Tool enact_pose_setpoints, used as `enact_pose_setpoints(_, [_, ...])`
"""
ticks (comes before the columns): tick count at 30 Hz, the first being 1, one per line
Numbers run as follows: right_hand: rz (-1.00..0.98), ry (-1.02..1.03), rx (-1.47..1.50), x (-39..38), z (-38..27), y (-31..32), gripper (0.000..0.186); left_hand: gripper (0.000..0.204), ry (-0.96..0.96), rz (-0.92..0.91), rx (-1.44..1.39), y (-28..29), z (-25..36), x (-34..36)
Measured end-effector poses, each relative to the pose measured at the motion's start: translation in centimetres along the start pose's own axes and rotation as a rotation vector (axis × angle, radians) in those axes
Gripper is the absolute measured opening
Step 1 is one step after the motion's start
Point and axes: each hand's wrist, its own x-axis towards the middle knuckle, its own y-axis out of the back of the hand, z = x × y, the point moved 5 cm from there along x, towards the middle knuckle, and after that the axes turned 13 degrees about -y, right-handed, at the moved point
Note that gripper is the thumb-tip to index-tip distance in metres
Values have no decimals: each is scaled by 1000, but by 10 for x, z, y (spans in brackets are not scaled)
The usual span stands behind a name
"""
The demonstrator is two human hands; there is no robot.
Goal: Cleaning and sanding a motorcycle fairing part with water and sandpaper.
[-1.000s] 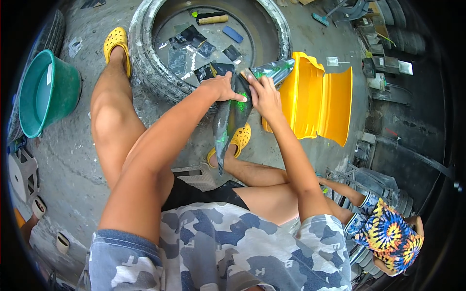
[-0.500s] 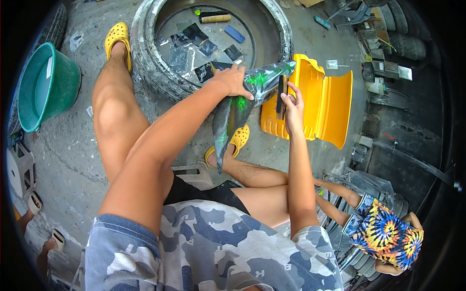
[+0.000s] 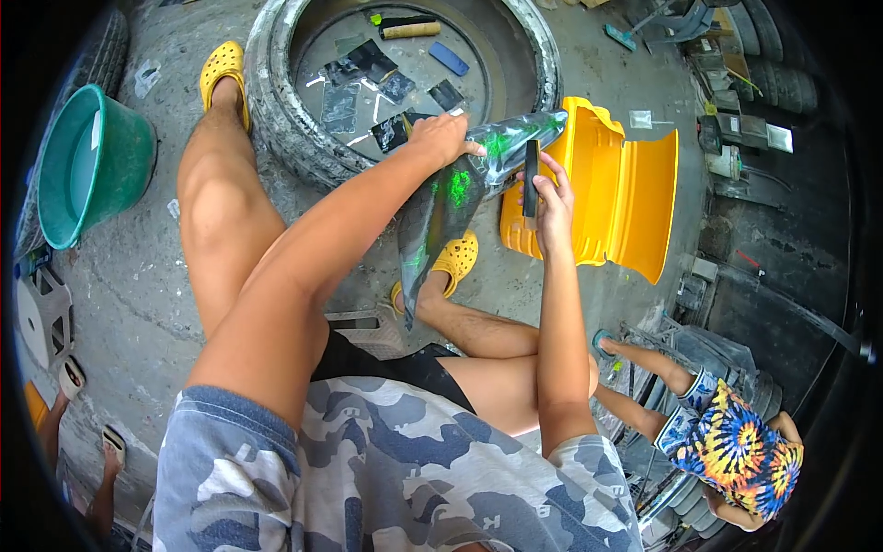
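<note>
A curved grey panel with tapered ends and bright green patches is held over the near rim of a big tyre. My left hand grips its upper middle, fingers curled over the edge and thumb on the surface. My right hand, just right of the panel, is closed around a narrow dark block, held upright. Behind that hand lies a yellow plastic piece. Dark scraps, a tan roll and a blue block lie inside the tyre.
A green basin and a plastic stool are at the left. A person in a tie-dye shirt is at the lower right; another person's feet show lower left. Tyres and clutter line the right side.
My right hand has drawn away to the right from the panel with the dark block, now upright. My left hand has shifted slightly up and right along the panel.
</note>
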Motion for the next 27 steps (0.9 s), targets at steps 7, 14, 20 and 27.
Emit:
enact_pose_setpoints(7, [79, 5, -64, 4, -2, -3, 45, 59, 35, 7, 49, 0, -5, -9])
enact_pose_setpoints(14, [55, 4, 1, 4, -12, -3, 50, 85, 99, -33, 147, 1, 11, -29])
enact_pose_setpoints(20, [-6, 9, 5, 6, -12, -9, 54, 89, 1, 27, 173, -1, 11, -7])
enact_pose_setpoints(27, [-51, -1, -4, 8, -9, 0, 57, 71, -22, 14, 105, -2, 3, 10])
